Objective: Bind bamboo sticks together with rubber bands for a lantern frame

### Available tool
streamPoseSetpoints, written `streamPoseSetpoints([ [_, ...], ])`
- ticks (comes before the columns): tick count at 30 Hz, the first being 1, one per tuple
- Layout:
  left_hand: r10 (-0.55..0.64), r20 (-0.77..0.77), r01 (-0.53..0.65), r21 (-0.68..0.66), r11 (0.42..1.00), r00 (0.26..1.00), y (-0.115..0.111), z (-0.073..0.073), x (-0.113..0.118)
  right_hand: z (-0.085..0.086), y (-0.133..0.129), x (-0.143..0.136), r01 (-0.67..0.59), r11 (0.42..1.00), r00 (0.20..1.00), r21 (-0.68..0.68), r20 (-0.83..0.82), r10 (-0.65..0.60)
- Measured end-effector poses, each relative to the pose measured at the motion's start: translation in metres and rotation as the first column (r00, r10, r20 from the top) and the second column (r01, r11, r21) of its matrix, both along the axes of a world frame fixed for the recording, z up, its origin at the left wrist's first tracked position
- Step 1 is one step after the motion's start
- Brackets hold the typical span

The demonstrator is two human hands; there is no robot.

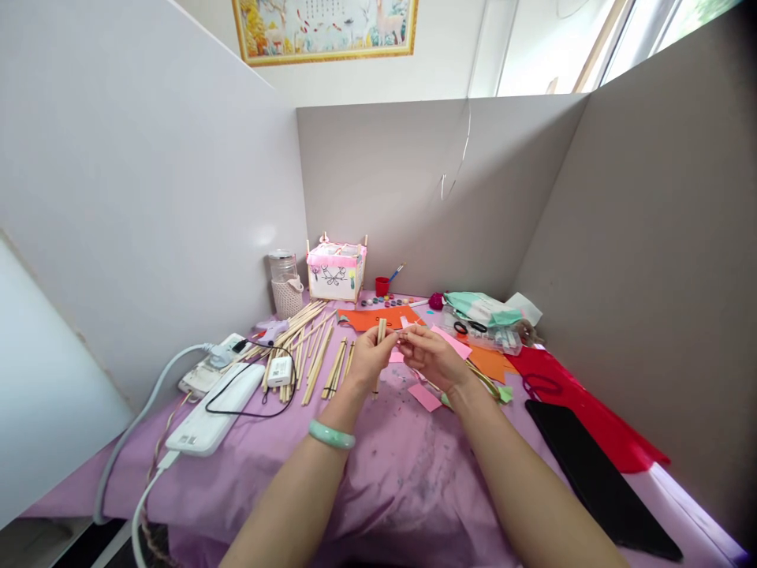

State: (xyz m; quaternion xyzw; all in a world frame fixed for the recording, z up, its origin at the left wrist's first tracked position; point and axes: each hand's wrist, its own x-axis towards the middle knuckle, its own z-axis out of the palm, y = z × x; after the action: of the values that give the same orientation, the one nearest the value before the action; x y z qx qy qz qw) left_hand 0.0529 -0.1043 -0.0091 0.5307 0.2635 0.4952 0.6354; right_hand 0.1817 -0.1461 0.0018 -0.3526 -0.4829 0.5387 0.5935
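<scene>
My left hand (370, 359), with a green bangle (332, 435) on its wrist, is closed around a short bundle of wooden sticks (382, 325) held upright. Close beside it, my right hand (430, 355) pinches something too small to make out near the bundle. The fingertips of both hands almost meet above the purple cloth (384, 465). Loose wooden sticks (318, 364) and small tied bundles (335, 369) lie left of my left hand. Pink paper pieces (424, 397) lie below and behind my right hand.
A white power bank (216, 410) with cables and a charger (280, 371) lie left. Behind stand a jar (285, 284), a decorated box (335, 272) and a red cup (382, 285). Scissors (470, 326), red sheets (591, 402) and a black tablet-like slab (597, 473) are right. Grey panels surround the table.
</scene>
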Motion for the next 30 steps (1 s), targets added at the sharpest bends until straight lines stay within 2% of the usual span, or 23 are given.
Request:
streamPoseSetpoints([
  [4, -0.048, 0.096, 0.049, -0.01, 0.999, 0.994, 0.004, 0.001, -0.002, 0.003, -0.005, 0.007, -0.075, 0.997, 0.997, 0.023, 0.001, 0.075],
  [7, -0.04, 0.083, 0.039, 0.01, 0.999, 0.996, 0.006, -0.001, -0.005, 0.002, -0.006, 0.009, -0.165, 0.984, 0.971, -0.067, 0.162, 0.174],
  [9, -0.08, 0.03, 0.078, 0.049, 0.996, 0.996, 0.005, -0.002, -0.006, 0.002, -0.007, 0.011, -0.17, 0.983, 0.944, -0.076, 0.274, 0.184],
  [12, -0.171, -0.01, 0.171, 0.071, 0.983, 0.985, 0.004, -0.002, -0.008, 0.006, -0.01, 0.017, -0.128, 0.991, 0.929, -0.025, 0.348, 0.129],
  [16, -0.316, 0.065, 0.316, 0.005, 0.949, 0.947, 0.003, 0.0, -0.009, 0.011, -0.011, 0.022, 0.023, 0.995, 0.954, 0.1, 0.295, -0.052],
  [19, -0.38, 0.017, 0.38, -0.018, 0.925, 0.925, 0.003, 0.001, -0.01, 0.012, -0.009, 0.022, 0.164, 0.971, 0.916, 0.173, 0.34, -0.216],
  [21, -0.388, -0.051, 0.389, 0.011, 0.921, 0.92, 0.001, 0.001, -0.01, 0.012, -0.008, 0.022, 0.191, 0.957, 0.881, 0.216, 0.393, -0.265],
  [25, -0.376, -0.151, 0.388, 0.058, 0.92, 0.914, -0.002, -0.001, -0.01, 0.014, -0.01, 0.025, 0.11, 0.962, 0.831, 0.248, 0.508, -0.226],
  [30, -0.363, -0.235, 0.4, 0.132, 0.907, 0.901, -0.004, -0.002, -0.01, 0.016, -0.015, 0.028, 0.01, 0.987, 0.75, 0.157, 0.651, -0.112],
])
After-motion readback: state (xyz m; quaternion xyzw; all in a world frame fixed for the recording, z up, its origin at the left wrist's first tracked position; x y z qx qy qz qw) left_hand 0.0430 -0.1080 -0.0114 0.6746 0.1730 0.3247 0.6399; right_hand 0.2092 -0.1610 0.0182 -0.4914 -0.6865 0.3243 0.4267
